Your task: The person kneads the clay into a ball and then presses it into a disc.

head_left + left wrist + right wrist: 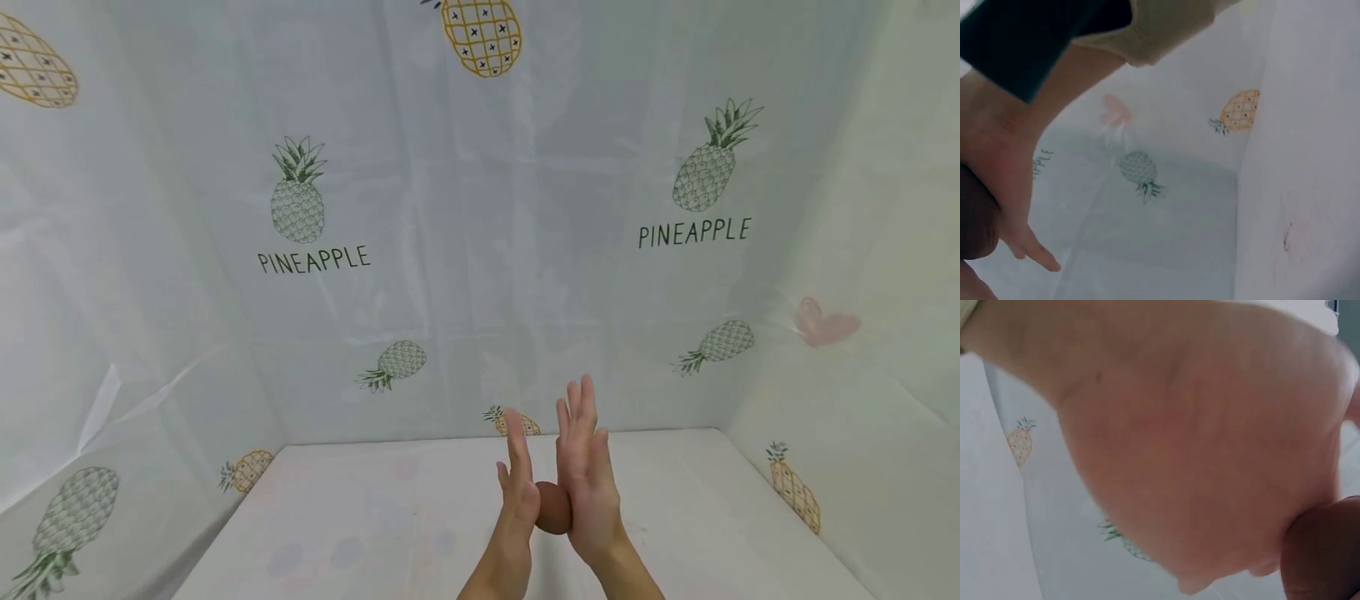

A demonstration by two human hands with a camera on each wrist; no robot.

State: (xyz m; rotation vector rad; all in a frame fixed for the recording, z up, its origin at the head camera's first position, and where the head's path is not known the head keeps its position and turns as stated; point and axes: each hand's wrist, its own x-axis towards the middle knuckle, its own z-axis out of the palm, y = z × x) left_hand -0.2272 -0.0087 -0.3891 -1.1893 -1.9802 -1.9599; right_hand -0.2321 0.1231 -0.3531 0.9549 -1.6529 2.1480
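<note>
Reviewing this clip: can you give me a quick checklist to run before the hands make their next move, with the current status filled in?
1. Ball contact: ok. The brown ball sits between the palms of the left hand and right hand.
2. Ball off the table: ok. The left wrist view shows a gap between them.
3. Right hand's fingers straight: ok. They point up.
4. Fingertips level: not ok. The right hand's reach higher in the head view.
5. Ball evenly round: cannot tell. The palms hide its sides.
</note>
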